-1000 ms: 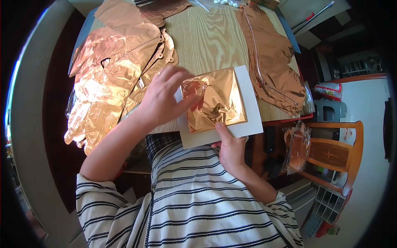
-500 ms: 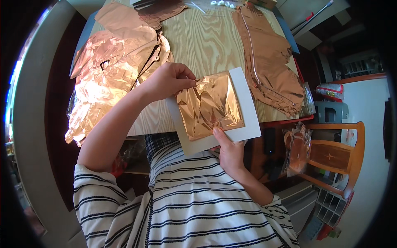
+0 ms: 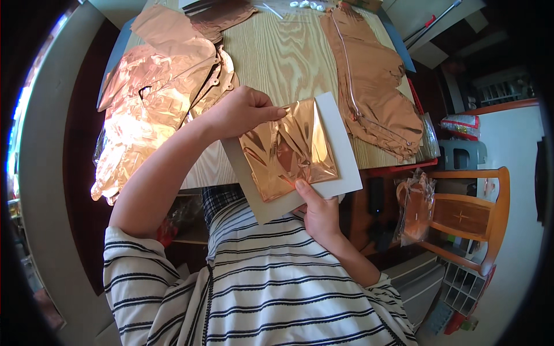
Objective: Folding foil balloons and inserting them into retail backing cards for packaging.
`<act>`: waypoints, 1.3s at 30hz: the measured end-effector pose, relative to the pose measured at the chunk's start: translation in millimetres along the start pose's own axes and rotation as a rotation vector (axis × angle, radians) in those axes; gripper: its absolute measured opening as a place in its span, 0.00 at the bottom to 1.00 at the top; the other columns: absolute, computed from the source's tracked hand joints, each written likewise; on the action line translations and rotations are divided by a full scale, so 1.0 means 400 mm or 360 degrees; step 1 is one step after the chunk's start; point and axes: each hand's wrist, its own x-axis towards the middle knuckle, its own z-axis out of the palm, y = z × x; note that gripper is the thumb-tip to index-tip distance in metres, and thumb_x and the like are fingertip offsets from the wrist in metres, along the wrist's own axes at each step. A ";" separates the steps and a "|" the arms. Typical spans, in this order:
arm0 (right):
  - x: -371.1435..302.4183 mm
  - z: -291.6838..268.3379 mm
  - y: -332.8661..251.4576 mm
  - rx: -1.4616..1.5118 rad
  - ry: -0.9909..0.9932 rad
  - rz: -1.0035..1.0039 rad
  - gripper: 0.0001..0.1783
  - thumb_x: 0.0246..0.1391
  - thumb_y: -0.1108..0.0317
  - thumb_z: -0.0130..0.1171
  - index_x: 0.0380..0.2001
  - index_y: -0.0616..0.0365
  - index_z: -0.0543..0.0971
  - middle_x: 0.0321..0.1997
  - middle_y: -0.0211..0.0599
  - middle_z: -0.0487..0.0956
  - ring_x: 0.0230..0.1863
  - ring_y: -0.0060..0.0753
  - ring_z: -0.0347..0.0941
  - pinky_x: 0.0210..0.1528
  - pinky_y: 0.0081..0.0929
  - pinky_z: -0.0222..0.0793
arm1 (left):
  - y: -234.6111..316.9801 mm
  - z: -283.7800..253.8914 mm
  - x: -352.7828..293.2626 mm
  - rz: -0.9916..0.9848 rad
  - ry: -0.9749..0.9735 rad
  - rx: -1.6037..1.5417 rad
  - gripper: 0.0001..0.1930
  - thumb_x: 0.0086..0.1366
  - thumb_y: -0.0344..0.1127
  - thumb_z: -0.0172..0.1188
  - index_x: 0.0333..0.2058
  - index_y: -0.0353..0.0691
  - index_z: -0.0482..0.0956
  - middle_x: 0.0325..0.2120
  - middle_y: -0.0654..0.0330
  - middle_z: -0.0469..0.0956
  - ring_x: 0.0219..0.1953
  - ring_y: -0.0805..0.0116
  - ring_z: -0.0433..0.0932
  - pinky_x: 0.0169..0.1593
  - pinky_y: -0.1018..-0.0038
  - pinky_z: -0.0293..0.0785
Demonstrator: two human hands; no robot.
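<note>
A wood-grained desk (image 3: 277, 57) is standing before the person in the striped top (image 3: 288, 277), with a wooden chair (image 3: 461, 213) sitting off to its right. Crinkled copper foil (image 3: 144, 104) is sprawling over the desk's left side, glaring in the light; a folded copper piece (image 3: 375, 81) is lying along the right. Over the near edge, a white card (image 3: 341, 138) is carrying a gold foil square (image 3: 265, 155). The hands are working apart: the left hand (image 3: 248, 109) is pinching the square's upper-left edge; the right hand (image 3: 320, 213) is clamping card and square below, thumb on top. Small white lumps (image 3: 304, 4) are resting at the far side.
</note>
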 end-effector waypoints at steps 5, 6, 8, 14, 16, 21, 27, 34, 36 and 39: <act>0.008 0.000 0.011 -0.0020 0.0023 -0.0085 0.18 0.63 0.70 0.62 0.55 0.59 0.75 0.46 0.31 0.81 0.40 0.22 0.80 0.35 0.22 0.78 | -0.005 0.018 -0.011 -0.0090 0.0236 -0.0051 0.19 0.67 0.49 0.67 0.30 0.36 0.80 0.16 0.70 0.72 0.15 0.83 0.67 0.19 0.79 0.61; 0.007 0.000 0.010 -0.0018 0.0044 -0.0056 0.17 0.63 0.70 0.62 0.54 0.59 0.75 0.45 0.31 0.81 0.39 0.22 0.80 0.33 0.22 0.78 | -0.002 0.014 -0.010 -0.0127 0.0177 -0.0021 0.20 0.67 0.49 0.67 0.31 0.35 0.81 0.17 0.68 0.74 0.17 0.80 0.69 0.21 0.77 0.65; 0.006 0.001 0.008 -0.0013 0.0089 0.0000 0.16 0.63 0.70 0.62 0.52 0.58 0.76 0.44 0.30 0.81 0.36 0.21 0.80 0.31 0.21 0.78 | 0.012 -0.002 -0.009 -0.0198 0.0059 0.0040 0.21 0.65 0.50 0.67 0.33 0.33 0.83 0.20 0.63 0.78 0.21 0.75 0.75 0.26 0.74 0.74; 0.012 0.003 0.001 -0.0026 0.0170 0.0038 0.12 0.62 0.65 0.64 0.44 0.60 0.79 0.35 0.29 0.80 0.29 0.18 0.77 0.22 0.17 0.74 | 0.014 -0.031 -0.017 -0.0030 -0.0086 -0.0009 0.13 0.68 0.38 0.64 0.37 0.32 0.82 0.20 0.66 0.77 0.21 0.80 0.75 0.26 0.80 0.71; 0.010 0.015 -0.006 -0.0002 0.0196 0.0071 0.12 0.61 0.65 0.64 0.44 0.60 0.79 0.35 0.30 0.81 0.28 0.18 0.77 0.21 0.17 0.73 | 0.000 -0.029 0.001 -0.0130 -0.0128 -0.0064 0.12 0.66 0.37 0.64 0.39 0.31 0.83 0.20 0.65 0.78 0.21 0.79 0.76 0.26 0.79 0.72; 0.015 0.019 -0.009 0.0037 0.0226 0.0152 0.14 0.60 0.65 0.65 0.45 0.62 0.79 0.36 0.32 0.82 0.28 0.20 0.78 0.20 0.18 0.73 | 0.014 -0.027 0.021 -0.0189 -0.0059 0.0185 0.12 0.63 0.37 0.66 0.36 0.32 0.82 0.20 0.58 0.80 0.21 0.72 0.79 0.26 0.74 0.73; 0.026 0.043 -0.027 0.0082 0.0301 0.0275 0.15 0.59 0.66 0.65 0.45 0.64 0.80 0.37 0.33 0.83 0.28 0.22 0.79 0.19 0.19 0.72 | 0.049 0.014 0.020 -0.0134 0.0245 0.1337 0.12 0.59 0.41 0.68 0.39 0.41 0.83 0.29 0.58 0.83 0.36 0.59 0.83 0.42 0.63 0.76; 0.041 0.078 -0.038 0.0100 0.0348 0.0423 0.14 0.60 0.65 0.65 0.46 0.59 0.80 0.34 0.31 0.83 0.25 0.22 0.77 0.19 0.18 0.70 | -0.059 0.076 -0.020 0.0946 0.0484 0.1408 0.14 0.57 0.39 0.65 0.42 0.43 0.82 0.45 0.60 0.80 0.51 0.61 0.77 0.57 0.63 0.66; 0.045 0.082 -0.033 0.0087 0.0349 0.0445 0.14 0.61 0.64 0.65 0.45 0.59 0.80 0.35 0.31 0.83 0.24 0.22 0.77 0.20 0.18 0.70 | -0.059 0.081 -0.032 0.0907 0.0461 0.1287 0.17 0.62 0.42 0.63 0.45 0.39 0.80 0.48 0.55 0.79 0.54 0.56 0.76 0.59 0.60 0.66; 0.047 0.089 -0.035 0.0047 0.0319 0.0450 0.13 0.61 0.64 0.65 0.45 0.58 0.80 0.35 0.31 0.83 0.25 0.23 0.77 0.21 0.18 0.71 | -0.055 0.084 -0.046 0.0841 0.0441 0.1087 0.23 0.64 0.48 0.62 0.50 0.36 0.78 0.53 0.49 0.76 0.57 0.50 0.74 0.62 0.56 0.65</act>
